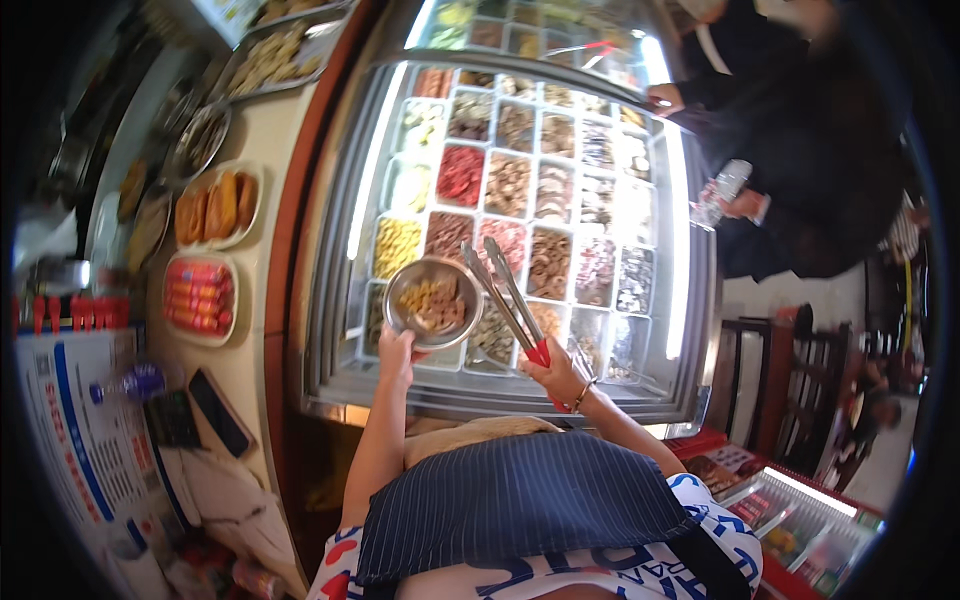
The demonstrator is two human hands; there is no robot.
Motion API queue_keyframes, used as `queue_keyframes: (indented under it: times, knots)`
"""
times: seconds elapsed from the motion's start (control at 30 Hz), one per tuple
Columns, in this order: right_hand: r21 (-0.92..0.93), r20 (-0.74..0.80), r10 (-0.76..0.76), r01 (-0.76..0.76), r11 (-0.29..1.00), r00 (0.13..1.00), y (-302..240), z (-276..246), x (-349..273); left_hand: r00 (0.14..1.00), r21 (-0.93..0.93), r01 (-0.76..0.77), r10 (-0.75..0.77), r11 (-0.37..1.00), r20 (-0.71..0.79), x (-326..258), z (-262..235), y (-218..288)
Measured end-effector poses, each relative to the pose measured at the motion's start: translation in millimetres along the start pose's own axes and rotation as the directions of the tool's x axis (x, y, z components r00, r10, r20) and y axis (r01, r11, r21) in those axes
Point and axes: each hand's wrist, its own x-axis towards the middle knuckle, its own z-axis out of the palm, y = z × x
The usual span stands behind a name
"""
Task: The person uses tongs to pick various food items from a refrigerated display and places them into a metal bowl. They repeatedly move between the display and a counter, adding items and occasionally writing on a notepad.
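Stainless-steel bowl, centre frame, grasped by left hand: best held level so food pieces don't spill. Right hand grips red-handled tongs, tips apart; light squeeze advisable.

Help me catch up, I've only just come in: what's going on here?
A person's left hand holds a metal bowl of small food pieces. The right hand grips red-handled tongs, their tips apart with nothing visible between them. Bowl and tongs are over a sectioned display case of assorted foods. At the case's right side, another person in dark clothes holds a clear bottle.
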Motion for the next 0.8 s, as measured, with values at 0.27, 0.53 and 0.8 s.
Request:
queue_keyframes:
  times: [0.27, 0.53, 0.8]
  knots:
    - [0.536, 0.13, 0.329, -0.345, 0.77, 0.936, 25, -14, -54, 0.993, 0.035, 0.095, -0.097, 0.995, 0.07, -25, 17, -14]
    - [0.699, 0.295, 0.438, -0.504, 0.507, 0.849, 58, -3, -68, 0.989, 0.06, 0.053, -0.061, 0.997, 0.137, -52, 9, -24]
    - [0.673, 0.328, 0.395, -0.506, 0.539, 0.858, 58, -3, -65, 0.994, 0.095, -0.017, 0.007, 0.995, 0.107, -59, -3, -39]
